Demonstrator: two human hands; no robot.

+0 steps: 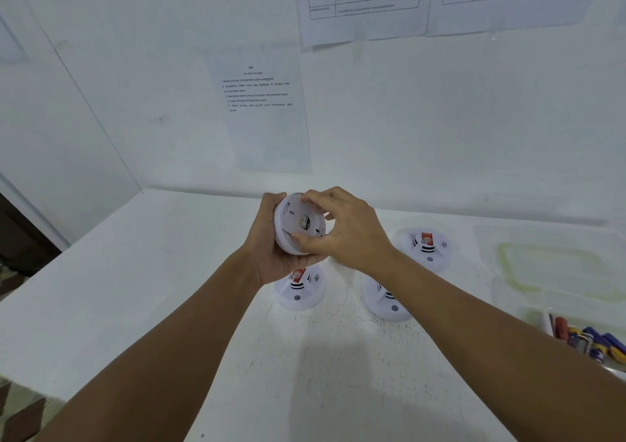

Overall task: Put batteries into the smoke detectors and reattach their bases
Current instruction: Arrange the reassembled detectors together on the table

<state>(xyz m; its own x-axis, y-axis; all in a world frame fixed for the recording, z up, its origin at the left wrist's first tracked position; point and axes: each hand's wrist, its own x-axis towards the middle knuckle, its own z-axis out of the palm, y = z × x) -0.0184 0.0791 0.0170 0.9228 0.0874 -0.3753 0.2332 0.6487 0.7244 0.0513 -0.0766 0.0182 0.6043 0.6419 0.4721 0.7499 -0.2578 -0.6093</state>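
Observation:
I hold a round white smoke detector (294, 224) in the air above the table, its back side tilted toward me. My left hand (271, 255) cups it from below and from the left. My right hand (345, 231) grips the base plate on its back, fingers over the top rim and thumb at the lower edge. A small yellowish part shows through the hole in the middle of the back. Three more white detectors sit face up on the table: one (298, 290) under my left hand, one (389, 302) partly hidden by my right forearm, one (426, 246) farther right.
The white table (169, 272) stands against a white wall with printed sheets (259, 102) taped on it. A clear lidded plastic box (555, 265) sits at the right. A clear tray (589, 340) holding several batteries lies at the right edge. The table's left edge drops to the floor.

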